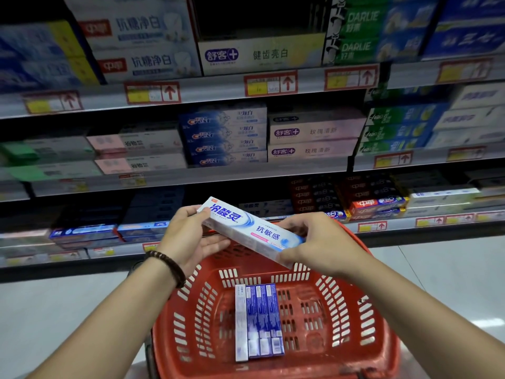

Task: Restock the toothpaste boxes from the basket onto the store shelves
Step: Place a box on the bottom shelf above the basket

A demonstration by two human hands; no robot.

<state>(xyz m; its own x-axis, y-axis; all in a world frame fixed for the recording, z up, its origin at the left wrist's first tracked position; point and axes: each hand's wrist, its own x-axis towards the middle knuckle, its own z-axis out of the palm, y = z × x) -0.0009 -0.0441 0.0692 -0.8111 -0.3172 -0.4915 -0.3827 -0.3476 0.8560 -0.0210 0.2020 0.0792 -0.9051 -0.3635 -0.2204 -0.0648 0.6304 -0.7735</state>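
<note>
At frame centre, above the red slotted plastic basket [352, 335], we hold a long white-and-blue toothpaste box [252, 231], its long axis slanting from upper left down to lower right. Our left hand [188, 236] pinches the upper-left end; our right hand [314, 242] grips the lower-right end. Four more narrow blue-and-white boxes [258, 322] lie side by side on the basket floor, pointing toward the stocked shelves [218, 176].

Bright, even light; the long grey metal shelves [218, 91] blur and bow toward the edges (lower tiers shadowed); centre sharp.

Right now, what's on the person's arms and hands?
No sleeves in view and no gloves: the left hand and right hand are bare. A dark brown beaded bracelet circles the left wrist; the right wrist has nothing. No rings visible.
</note>
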